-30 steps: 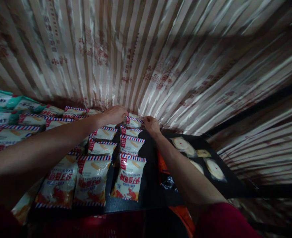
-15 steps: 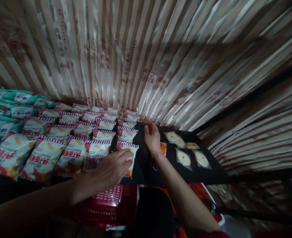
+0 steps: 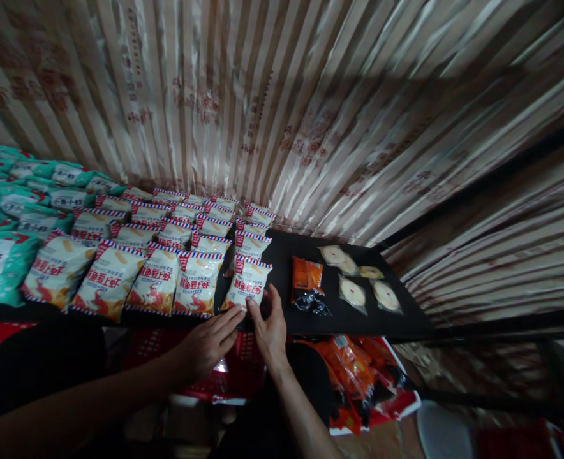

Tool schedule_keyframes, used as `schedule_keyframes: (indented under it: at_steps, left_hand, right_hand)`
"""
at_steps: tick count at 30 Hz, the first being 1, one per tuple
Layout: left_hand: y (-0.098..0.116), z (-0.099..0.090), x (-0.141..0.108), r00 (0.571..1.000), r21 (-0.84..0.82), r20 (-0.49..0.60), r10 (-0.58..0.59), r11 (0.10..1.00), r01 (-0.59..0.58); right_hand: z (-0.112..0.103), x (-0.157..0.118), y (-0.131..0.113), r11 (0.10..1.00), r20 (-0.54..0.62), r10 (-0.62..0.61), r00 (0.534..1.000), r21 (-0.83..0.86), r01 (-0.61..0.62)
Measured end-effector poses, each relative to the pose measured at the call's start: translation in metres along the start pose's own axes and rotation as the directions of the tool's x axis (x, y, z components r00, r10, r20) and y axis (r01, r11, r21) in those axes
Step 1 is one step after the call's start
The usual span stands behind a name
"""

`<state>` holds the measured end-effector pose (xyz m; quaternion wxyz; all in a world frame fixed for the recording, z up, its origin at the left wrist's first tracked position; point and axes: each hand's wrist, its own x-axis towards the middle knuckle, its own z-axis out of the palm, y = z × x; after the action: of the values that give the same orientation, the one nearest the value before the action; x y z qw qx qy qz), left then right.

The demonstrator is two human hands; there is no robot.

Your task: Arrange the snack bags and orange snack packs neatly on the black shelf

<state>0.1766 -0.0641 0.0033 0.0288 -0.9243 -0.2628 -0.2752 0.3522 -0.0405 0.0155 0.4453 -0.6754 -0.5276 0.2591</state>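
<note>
Rows of white snack bags with red lettering and striped edges stand on a black shelf [image 3: 305,324]. At the front right of these rows is one white bag [image 3: 247,284]. My left hand [image 3: 214,341] is at its lower left edge, fingers together and stretched out. My right hand [image 3: 270,325] is at its lower right side, thumb and fingers apart, touching the bag's edge. An orange and black packet [image 3: 307,277] lies right of my right hand. Further right are several clear packets with round pale pieces [image 3: 353,294].
Green bags [image 3: 4,261] fill the shelf's left end. Below the shelf are a red basket [image 3: 205,382] and a box of orange packets [image 3: 353,376]. A striped, printed sheet [image 3: 224,95] hangs behind; a dark bar [image 3: 483,185] slants at the right.
My right hand has moved down and left from the shelf's back to the front white bag. My left hand has drawn down to its lower edge. The view has shifted slightly.
</note>
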Motion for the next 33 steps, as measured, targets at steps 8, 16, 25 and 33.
schedule_keyframes:
  at_steps: [8,16,25,33]
  left_hand:
    - [-0.013,0.002,-0.009,0.999,-0.006,-0.027,0.023,1.000,-0.024]
    - [-0.019,-0.003,-0.005,0.987,0.079,-0.158,0.002,0.997,0.011]
    - [-0.035,-0.009,0.022,0.982,0.157,-0.179,-0.052,0.984,0.081]
    - [-0.039,-0.024,0.050,0.997,0.172,-0.074,0.019,0.985,-0.006]
  right_hand:
    - [0.018,-0.008,-0.003,0.980,0.048,0.050,0.998,0.192,-0.058]
    - [0.032,-0.011,-0.002,0.980,0.020,-0.005,1.000,0.201,0.001]
    - [0.028,-0.010,-0.004,0.991,0.062,-0.032,0.998,0.128,0.023]
    - [0.022,-0.009,-0.012,0.980,0.031,-0.013,0.999,0.199,0.007]
